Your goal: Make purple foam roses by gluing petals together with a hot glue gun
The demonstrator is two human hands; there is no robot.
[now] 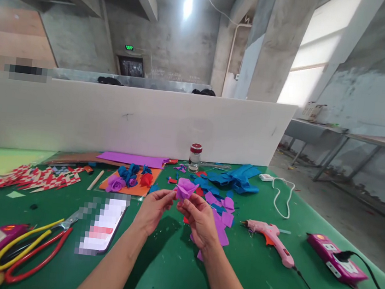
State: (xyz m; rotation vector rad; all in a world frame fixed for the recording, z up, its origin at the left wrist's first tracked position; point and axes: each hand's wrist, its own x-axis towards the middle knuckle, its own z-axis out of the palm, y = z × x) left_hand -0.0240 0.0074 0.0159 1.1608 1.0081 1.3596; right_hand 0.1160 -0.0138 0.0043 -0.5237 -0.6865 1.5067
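A purple paper flower (186, 188) is held up above the green table between my two hands. My left hand (153, 209) pinches a petal at the flower's left edge. Fingers of my right hand (201, 217) are closed round its base and right side. Under and beyond my right hand lie loose purple paper pieces (227, 219), some partly hidden by it. Finished-looking paper roses in purple, blue and red (116, 183) rest on an orange sheet (154, 176) to the left of the flower.
A pink glue gun (272, 237) and a magenta power block (335, 260) lie right, scissors (42, 243) and a phone (107, 225) left. Behind are a red-lidded jar (194, 157), blue crepe paper (237, 178) and a white partition (128, 123). A white cable (290, 200) lies near the right edge.
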